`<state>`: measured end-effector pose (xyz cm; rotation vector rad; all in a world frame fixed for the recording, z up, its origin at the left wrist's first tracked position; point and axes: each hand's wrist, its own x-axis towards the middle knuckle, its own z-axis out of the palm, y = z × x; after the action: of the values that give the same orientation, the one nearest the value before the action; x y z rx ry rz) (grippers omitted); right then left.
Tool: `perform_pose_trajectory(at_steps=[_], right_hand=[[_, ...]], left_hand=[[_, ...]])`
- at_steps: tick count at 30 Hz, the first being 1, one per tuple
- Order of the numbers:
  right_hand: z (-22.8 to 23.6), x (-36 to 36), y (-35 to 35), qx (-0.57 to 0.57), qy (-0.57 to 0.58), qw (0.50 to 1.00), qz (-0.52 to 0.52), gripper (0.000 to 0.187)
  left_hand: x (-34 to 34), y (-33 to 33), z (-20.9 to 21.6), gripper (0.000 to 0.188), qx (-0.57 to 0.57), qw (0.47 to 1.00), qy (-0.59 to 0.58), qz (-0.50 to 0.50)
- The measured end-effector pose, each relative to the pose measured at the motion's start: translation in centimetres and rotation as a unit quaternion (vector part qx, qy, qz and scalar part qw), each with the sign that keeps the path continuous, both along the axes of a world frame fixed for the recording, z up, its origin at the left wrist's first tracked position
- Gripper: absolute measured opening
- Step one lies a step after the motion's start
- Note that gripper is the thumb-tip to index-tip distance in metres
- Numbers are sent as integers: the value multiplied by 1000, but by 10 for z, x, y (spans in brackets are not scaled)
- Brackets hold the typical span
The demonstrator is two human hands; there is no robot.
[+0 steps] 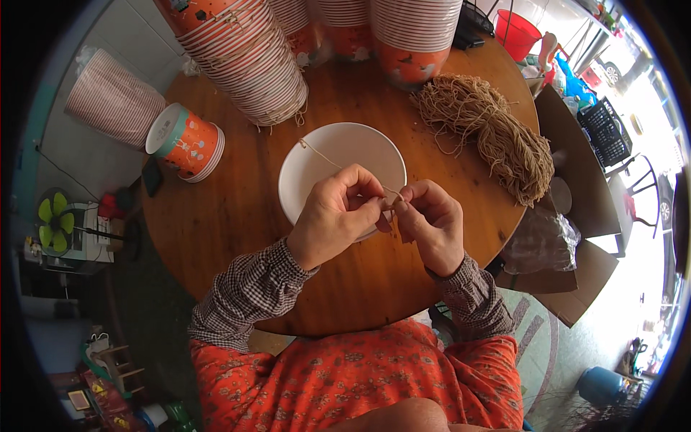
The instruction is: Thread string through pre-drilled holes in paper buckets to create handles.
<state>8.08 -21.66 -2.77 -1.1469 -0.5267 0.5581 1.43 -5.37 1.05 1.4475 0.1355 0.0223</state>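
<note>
Over the near right part of a white paper bucket (pixel 302 173), my left hand (pixel 335 212) and my right hand (pixel 434 222) meet fingertip to fingertip. Both pinch a thin tan string (pixel 322 155). It runs from the bucket's far left rim, where a small knot or loop shows, across the opening to my fingers. A short end of it hangs below the fingertips. The exact twist of string between my fingers is too small to make out. The bucket stands on the round wooden table with its mouth up.
Tall stacks of nested orange and white buckets (pixel 245 72) stand at the back. A bundle of tan strings (pixel 489 129) lies at the right. Several nested orange buckets (pixel 188 144) lie tipped at the left. An open cardboard box (pixel 586 165) stands beyond the table's right edge.
</note>
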Motion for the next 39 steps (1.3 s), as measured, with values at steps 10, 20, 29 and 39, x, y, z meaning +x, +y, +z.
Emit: perform_pose_trajectory(at_steps=[10, 20, 29, 39], right_hand=[[-2, 6, -4, 32, -76, 992, -98, 20], [34, 25, -7, -154, -91, 976, 128, 14], [32, 27, -1, -176, -67, 967, 170, 15], [16, 20, -3, -128, -146, 977, 84, 10]], left_hand=[[-3, 4, -4, 6, 60, 996, -68, 11], [-17, 5, 12, 6, 80, 993, -85, -1], [-19, 6, 2, 10, 210, 961, -177, 21], [-19, 5, -2, 9, 104, 989, -89, 56]])
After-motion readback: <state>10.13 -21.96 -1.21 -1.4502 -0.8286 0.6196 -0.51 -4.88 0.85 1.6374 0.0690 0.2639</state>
